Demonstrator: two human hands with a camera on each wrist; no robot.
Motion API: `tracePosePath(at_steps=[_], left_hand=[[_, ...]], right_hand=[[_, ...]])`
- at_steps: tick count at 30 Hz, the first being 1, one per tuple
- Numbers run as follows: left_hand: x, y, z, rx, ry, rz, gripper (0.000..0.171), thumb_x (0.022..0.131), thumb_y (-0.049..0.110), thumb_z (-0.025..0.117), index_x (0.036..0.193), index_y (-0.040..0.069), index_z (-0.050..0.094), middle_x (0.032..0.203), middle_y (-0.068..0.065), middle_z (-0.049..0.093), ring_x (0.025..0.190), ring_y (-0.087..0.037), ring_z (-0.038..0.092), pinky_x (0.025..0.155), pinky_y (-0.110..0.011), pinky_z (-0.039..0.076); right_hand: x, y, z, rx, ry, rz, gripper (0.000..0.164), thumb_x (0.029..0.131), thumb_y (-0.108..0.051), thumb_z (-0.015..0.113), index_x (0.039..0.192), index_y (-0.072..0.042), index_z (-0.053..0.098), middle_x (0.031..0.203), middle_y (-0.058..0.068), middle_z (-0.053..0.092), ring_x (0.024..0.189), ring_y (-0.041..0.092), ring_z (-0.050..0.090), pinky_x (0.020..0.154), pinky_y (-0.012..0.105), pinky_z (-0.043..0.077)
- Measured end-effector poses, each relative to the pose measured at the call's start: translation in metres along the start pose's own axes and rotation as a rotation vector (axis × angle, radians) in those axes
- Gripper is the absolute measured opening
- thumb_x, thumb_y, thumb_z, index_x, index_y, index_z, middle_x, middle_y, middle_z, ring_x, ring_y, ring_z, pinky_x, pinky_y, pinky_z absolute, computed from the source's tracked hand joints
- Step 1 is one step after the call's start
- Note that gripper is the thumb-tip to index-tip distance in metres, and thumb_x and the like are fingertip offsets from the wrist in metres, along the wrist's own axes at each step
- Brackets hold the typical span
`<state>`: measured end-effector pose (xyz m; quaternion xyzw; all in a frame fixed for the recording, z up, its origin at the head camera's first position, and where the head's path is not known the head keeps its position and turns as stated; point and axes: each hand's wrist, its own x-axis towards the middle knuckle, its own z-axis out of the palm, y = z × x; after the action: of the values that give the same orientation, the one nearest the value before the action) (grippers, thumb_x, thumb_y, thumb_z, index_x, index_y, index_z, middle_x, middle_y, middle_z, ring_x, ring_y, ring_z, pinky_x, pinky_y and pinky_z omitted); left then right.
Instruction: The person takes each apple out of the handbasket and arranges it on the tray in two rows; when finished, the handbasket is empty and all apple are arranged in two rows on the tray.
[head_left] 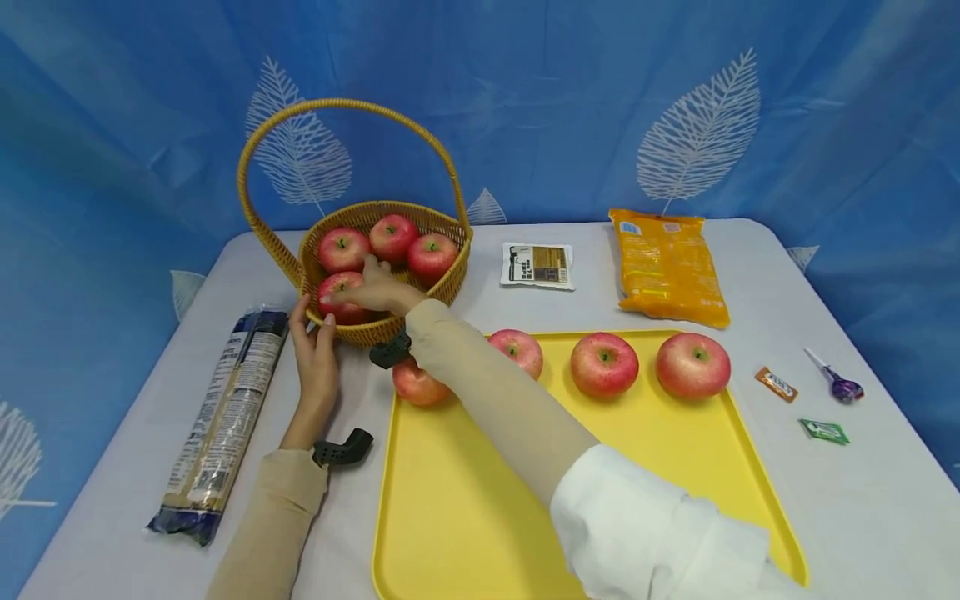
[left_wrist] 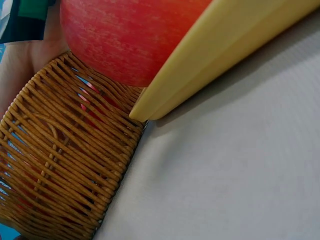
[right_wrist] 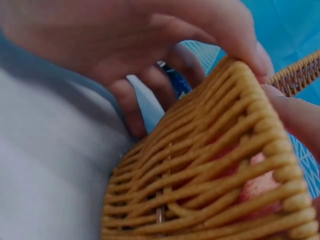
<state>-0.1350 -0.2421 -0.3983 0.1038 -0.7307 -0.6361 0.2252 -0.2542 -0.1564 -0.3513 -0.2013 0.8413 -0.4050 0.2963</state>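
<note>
At the back left stands a wicker basket [head_left: 446, 287] with a tall handle, several red apples inside. My right hand [head_left: 386, 292] reaches over the basket's front rim, thumb and fingers around the front-left apple [head_left: 347, 313]. My left hand [head_left: 317, 367] grips the basket's near left side. In the right wrist view the left hand [right_wrist: 125, 45] has its thumb side at the rim and other fingers against the outer wicker. Part of the right hand's fingers [right_wrist: 300, 117] shows at the right edge. The left wrist view shows the basket's woven wall [left_wrist: 65, 145] beside another apple [left_wrist: 125, 40].
A yellow tray [head_left: 465, 517] lies in front, several apples along its far edge, partly under the right forearm. Left lies a long noodle-like packet [head_left: 225, 417]. Behind are a small white packet [head_left: 537, 265] and an orange bag [head_left: 667, 267]; right, a lollipop [head_left: 843, 386] and two small wrapped sweets.
</note>
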Motion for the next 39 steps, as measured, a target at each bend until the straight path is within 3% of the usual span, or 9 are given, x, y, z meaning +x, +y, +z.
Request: tracePosePath(at_steps=[4, 8, 12, 25, 32, 39], left_hand=[[0.0005, 0.0001, 0.0008, -0.006, -0.001, 0.01, 0.052, 0.096, 0.018, 0.037, 0.142, 0.006, 0.018, 0.146, -0.01, 0.022, 0.125, -0.027, 0.036, 0.093, -0.026, 0.034], [0.0007, -0.0018, 0.0001, -0.004, 0.005, 0.008, 0.052, 0.095, 0.017, 0.037, 0.142, 0.006, 0.018, 0.146, -0.01, 0.021, 0.125, -0.029, 0.037, 0.095, -0.027, 0.033], [0.0001, -0.0028, -0.0004, -0.011, 0.002, 0.013, 0.052, 0.095, 0.016, 0.037, 0.142, 0.005, 0.018, 0.147, -0.01, 0.02, 0.127, -0.03, 0.035, 0.097, -0.029, 0.032], [-0.0001, -0.0037, -0.001, -0.015, 0.005, 0.034, 0.052, 0.095, 0.016, 0.038, 0.142, 0.003, 0.019, 0.147, -0.012, 0.02, 0.127, -0.031, 0.034, 0.097, -0.029, 0.033], [-0.0011, -0.0024, -0.0012, -0.005, 0.014, 0.024, 0.052, 0.094, 0.016, 0.038, 0.142, 0.003, 0.02, 0.146, -0.013, 0.02, 0.126, -0.03, 0.035, 0.094, -0.025, 0.034], [0.0014, -0.0073, -0.0023, -0.015, 0.007, 0.021, 0.052, 0.095, 0.016, 0.039, 0.142, 0.005, 0.019, 0.147, -0.011, 0.019, 0.127, -0.03, 0.034, 0.097, -0.03, 0.034]], right_hand=[[0.0029, 0.0011, 0.0011, -0.03, 0.008, -0.045, 0.101, 0.077, -0.045, 0.066, 0.147, -0.012, 0.0, 0.152, 0.009, 0.012, 0.138, 0.02, 0.02, 0.108, 0.034, 0.027], [0.0019, 0.0001, 0.0042, -0.146, 0.006, -0.11, 0.098, 0.078, -0.04, 0.066, 0.146, -0.01, 0.004, 0.147, 0.011, 0.029, 0.133, 0.019, 0.032, 0.105, 0.028, 0.031], [-0.0007, -0.0001, 0.0062, -0.215, 0.023, -0.158, 0.093, 0.078, -0.037, 0.067, 0.146, -0.011, 0.009, 0.142, 0.011, 0.037, 0.129, 0.018, 0.038, 0.102, 0.027, 0.034], [0.0014, 0.0032, 0.0062, -0.282, -0.022, -0.214, 0.078, 0.081, -0.041, 0.062, 0.144, -0.034, 0.019, 0.146, 0.0, 0.033, 0.138, 0.027, 0.019, 0.106, 0.037, 0.03], [0.0011, 0.005, 0.0076, -0.29, -0.057, -0.274, 0.059, 0.086, -0.035, 0.058, 0.139, -0.033, 0.034, 0.14, -0.001, 0.043, 0.138, 0.031, 0.014, 0.106, 0.038, 0.029], [-0.0019, 0.0045, 0.0057, -0.283, -0.055, -0.297, 0.057, 0.086, -0.033, 0.058, 0.138, -0.029, 0.037, 0.137, -0.001, 0.046, 0.138, 0.031, 0.015, 0.109, 0.039, 0.025]])
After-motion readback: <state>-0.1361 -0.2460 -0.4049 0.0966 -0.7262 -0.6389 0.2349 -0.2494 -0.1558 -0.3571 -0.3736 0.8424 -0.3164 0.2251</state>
